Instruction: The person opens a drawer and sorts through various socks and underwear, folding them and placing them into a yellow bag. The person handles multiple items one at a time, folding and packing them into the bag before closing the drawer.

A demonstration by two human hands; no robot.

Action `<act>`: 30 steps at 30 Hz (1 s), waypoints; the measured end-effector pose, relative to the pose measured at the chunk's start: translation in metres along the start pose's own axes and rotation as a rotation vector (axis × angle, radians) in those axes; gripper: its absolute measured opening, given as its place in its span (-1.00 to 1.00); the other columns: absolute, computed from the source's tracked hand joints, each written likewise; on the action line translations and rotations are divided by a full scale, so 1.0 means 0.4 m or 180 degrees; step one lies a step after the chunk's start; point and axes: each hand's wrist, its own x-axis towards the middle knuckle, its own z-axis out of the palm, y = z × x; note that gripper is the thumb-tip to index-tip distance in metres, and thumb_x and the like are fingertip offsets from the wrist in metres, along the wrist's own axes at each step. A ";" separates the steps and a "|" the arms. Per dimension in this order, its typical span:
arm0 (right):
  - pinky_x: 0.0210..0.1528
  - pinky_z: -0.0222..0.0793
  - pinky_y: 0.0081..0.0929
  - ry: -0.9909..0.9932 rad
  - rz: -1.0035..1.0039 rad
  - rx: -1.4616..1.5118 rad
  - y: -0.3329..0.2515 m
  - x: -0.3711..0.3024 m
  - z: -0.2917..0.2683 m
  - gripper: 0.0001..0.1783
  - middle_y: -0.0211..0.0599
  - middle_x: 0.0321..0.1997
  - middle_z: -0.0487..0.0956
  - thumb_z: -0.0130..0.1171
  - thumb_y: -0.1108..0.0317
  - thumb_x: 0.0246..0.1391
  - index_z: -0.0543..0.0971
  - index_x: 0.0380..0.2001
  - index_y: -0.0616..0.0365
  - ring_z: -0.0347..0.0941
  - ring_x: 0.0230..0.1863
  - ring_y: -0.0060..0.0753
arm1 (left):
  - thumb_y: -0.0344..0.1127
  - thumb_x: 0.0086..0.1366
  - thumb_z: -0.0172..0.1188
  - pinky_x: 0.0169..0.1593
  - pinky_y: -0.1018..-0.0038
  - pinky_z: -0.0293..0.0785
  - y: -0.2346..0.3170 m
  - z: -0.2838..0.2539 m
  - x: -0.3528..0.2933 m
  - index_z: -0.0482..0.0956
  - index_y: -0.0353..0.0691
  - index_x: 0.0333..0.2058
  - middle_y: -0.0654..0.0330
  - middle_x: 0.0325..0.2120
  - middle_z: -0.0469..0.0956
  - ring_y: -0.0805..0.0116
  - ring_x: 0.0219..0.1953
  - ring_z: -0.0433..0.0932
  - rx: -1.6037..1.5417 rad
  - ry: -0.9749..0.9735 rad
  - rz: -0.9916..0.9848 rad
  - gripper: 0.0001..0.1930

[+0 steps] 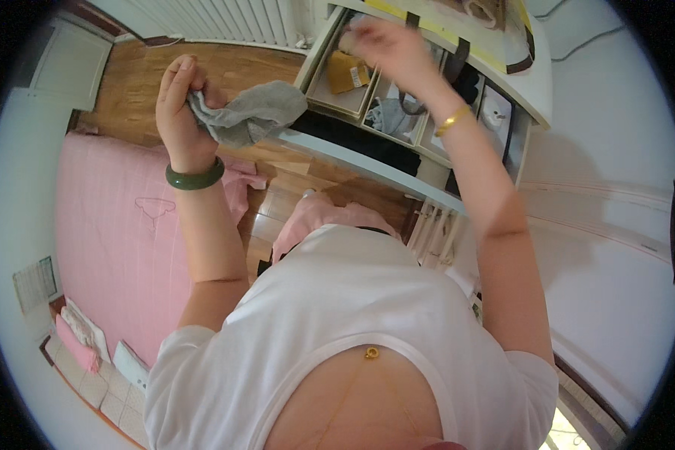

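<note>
Hands raised over an open drawer point(330, 94). My left hand point(181, 105) is closed on a grey cloth point(251, 112), which hangs from my fingers beside the drawer's near corner. My right hand point(390, 49) is blurred above the compartments; I cannot tell its grip. Pink bedding point(112, 232) lies below.

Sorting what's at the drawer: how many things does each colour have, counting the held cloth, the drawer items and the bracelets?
Grey: 2, held cloth, folded cloth in drawer
Yellow: 1, packet
Green: 1, bangle
Gold: 1, bracelet
Total: 5
</note>
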 end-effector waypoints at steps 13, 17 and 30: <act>-0.13 0.51 -0.36 0.0427 0.1259 0.0866 0.048 -0.020 0.071 -0.52 -0.04 -0.18 0.58 0.20 0.32 -0.01 0.46 0.00 0.25 0.56 -0.17 -0.16 | -0.29 0.21 0.28 -0.24 0.62 0.43 -0.090 0.074 -0.017 0.62 -0.32 -0.23 0.27 -0.41 0.60 0.55 -0.35 0.51 0.2142 -0.0506 -0.0086 -0.77; -0.19 0.51 -0.37 0.0646 0.1239 0.1255 -0.092 -0.053 0.054 -0.57 -0.09 -0.18 0.57 0.18 0.33 0.02 0.44 -0.04 0.28 0.55 -0.21 -0.25 | -0.10 0.14 0.32 -0.19 0.45 0.49 -0.170 0.171 0.015 0.62 -0.34 -0.21 0.10 -0.34 0.64 0.33 -0.30 0.60 0.3803 -0.0727 0.0502 -0.60; 0.08 0.42 -0.14 0.1122 0.2255 0.4738 -0.069 -0.136 -0.002 -0.66 -0.18 0.10 0.45 -0.15 0.31 0.32 0.37 0.10 0.16 0.42 0.08 -0.19 | -0.13 0.41 -0.02 -0.67 0.59 0.35 -0.291 0.155 0.101 0.48 -0.21 -0.23 0.27 -0.56 0.50 0.50 -0.72 0.35 -0.1865 -0.1244 -0.2945 -0.74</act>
